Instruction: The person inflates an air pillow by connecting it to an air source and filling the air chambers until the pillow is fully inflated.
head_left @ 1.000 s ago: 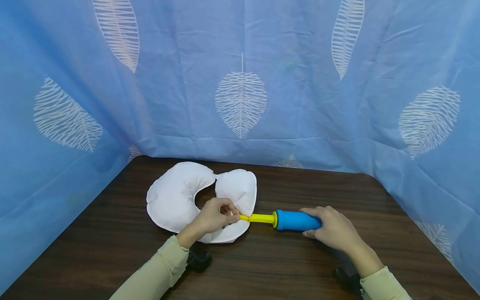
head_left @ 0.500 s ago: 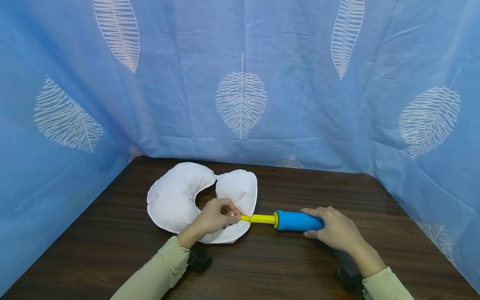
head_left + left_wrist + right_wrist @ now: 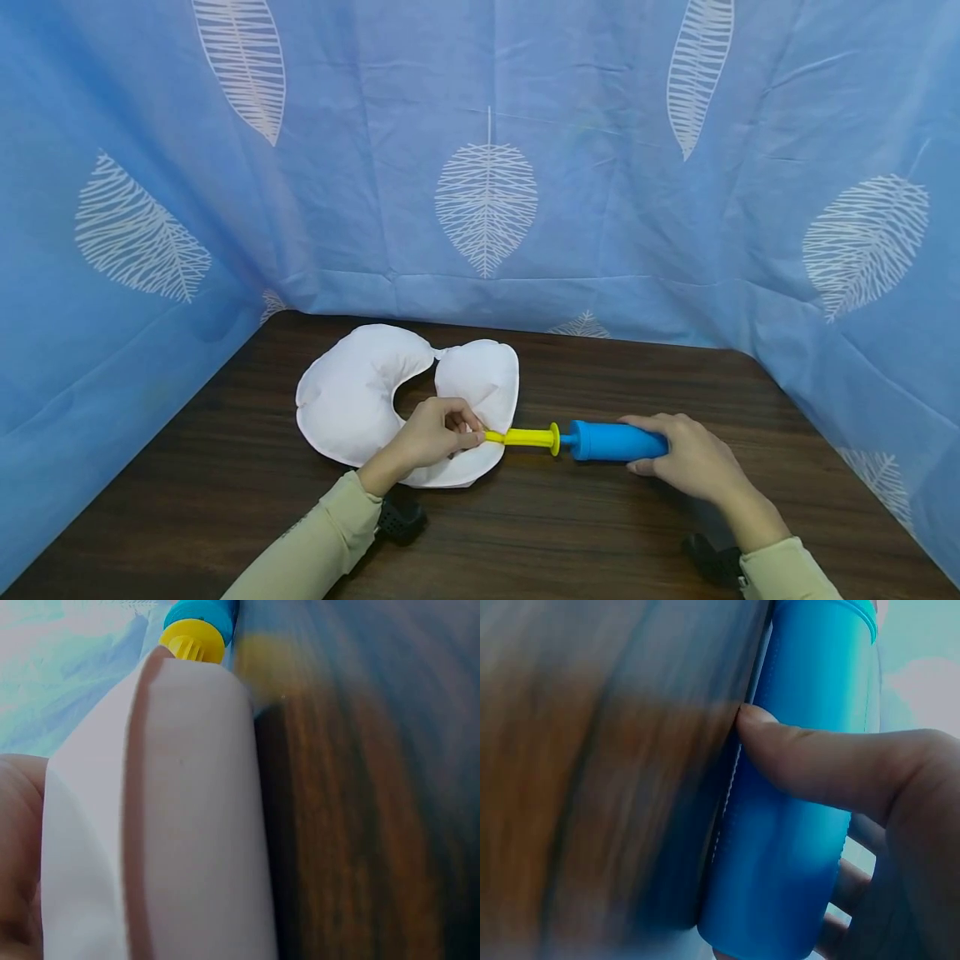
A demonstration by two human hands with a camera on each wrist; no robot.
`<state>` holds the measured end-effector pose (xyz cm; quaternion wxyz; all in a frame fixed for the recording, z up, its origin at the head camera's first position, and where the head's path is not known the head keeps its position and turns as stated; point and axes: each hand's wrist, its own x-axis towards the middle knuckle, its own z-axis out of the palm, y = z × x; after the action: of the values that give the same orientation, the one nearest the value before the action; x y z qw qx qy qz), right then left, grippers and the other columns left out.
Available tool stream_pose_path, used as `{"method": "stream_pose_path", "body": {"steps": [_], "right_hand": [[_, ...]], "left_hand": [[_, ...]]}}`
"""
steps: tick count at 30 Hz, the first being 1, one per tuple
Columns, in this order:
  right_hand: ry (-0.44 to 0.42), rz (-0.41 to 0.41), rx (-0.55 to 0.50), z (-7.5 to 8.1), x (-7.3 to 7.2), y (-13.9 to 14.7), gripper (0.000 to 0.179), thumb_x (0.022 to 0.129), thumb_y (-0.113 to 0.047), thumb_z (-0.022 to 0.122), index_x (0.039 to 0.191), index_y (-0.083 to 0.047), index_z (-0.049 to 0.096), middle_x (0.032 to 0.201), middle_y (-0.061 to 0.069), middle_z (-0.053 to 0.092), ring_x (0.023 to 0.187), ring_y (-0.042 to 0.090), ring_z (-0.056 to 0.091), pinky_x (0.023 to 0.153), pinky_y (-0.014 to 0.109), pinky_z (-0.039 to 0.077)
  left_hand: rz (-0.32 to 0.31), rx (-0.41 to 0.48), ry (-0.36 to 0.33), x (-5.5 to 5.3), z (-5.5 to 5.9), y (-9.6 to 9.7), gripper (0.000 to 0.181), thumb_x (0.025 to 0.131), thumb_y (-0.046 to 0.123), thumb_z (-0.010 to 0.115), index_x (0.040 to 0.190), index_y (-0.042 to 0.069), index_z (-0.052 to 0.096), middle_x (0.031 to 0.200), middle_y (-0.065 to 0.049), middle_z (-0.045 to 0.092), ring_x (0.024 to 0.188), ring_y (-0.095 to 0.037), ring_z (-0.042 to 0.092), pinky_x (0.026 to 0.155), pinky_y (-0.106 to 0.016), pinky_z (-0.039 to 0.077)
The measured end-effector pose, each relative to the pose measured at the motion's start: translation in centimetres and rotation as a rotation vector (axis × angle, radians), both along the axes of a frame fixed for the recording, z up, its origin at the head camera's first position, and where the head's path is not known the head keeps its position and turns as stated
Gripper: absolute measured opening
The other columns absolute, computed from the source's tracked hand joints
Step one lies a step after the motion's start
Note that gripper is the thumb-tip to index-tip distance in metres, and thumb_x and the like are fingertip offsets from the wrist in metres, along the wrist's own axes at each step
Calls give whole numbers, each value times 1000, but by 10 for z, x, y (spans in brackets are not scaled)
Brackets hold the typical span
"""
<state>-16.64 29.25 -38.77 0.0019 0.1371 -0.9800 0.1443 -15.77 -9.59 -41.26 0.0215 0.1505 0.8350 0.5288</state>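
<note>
On the brown tabletop [image 3: 555, 542], holding the fat blue pump [image 3: 615, 442] with the right hand [image 3: 693, 460] curled round it. Pinching the thin yellow tip [image 3: 493, 436] with the left hand [image 3: 431, 435], over the white pillow [image 3: 348, 396] lying there. Showing a bit of blue rod [image 3: 567, 440] beside the yellow ring [image 3: 555, 439].

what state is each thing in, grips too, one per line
white U-shaped fabric neck pillow: flat on the table, plump at the left, creased at the lower right
blue-and-yellow cylindrical plastic pump: partly extended, thin blue rod showing
left grip: pinching at the pump's yellow tip, whose end is hidden
right grip: around the blue barrel
blue leaf-print fabric curtain: hanging, wrinkled
</note>
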Motion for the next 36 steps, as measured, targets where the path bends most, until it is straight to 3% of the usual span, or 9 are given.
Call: {"method": "stream_pose_path", "body": {"steps": [11, 17, 25, 36], "right_hand": [[-20, -34, -68, 0, -8, 32, 72, 83, -27, 91, 149, -16, 66, 147, 33, 61, 129, 61, 56, 85, 68, 53], [-10, -35, -54, 1, -6, 9, 68, 83, -24, 91, 146, -16, 68, 145, 31, 63, 129, 59, 58, 87, 68, 54], [21, 35, -21, 1, 5, -36, 65, 84, -27, 92, 144, -19, 70, 140, 24, 69, 123, 48, 64, 88, 65, 56], [12, 24, 0, 0, 4, -29, 67, 85, -32, 91, 147, -23, 68, 143, 24, 67, 125, 49, 63, 86, 63, 56]], "left_hand": [[5, -4, 1, 1, 0, 0, 10, 92, 10, 83, 88, 7, 75, 74, -1, 62, 56, -11, 56, 56, -24, 47], [39, -7, 0, 0, -1, -2, 11, 91, 6, 83, 85, 6, 74, 75, -1, 61, 59, -11, 55, 56, -23, 48], [39, -14, 13, -1, -2, -2, 12, 89, 7, 84, 85, 5, 74, 74, -2, 61, 59, -12, 56, 57, -25, 49], [4, -23, -14, -1, 0, -1, 9, 93, 9, 82, 88, 9, 75, 71, 0, 61, 56, -12, 57, 56, -24, 45]]}}
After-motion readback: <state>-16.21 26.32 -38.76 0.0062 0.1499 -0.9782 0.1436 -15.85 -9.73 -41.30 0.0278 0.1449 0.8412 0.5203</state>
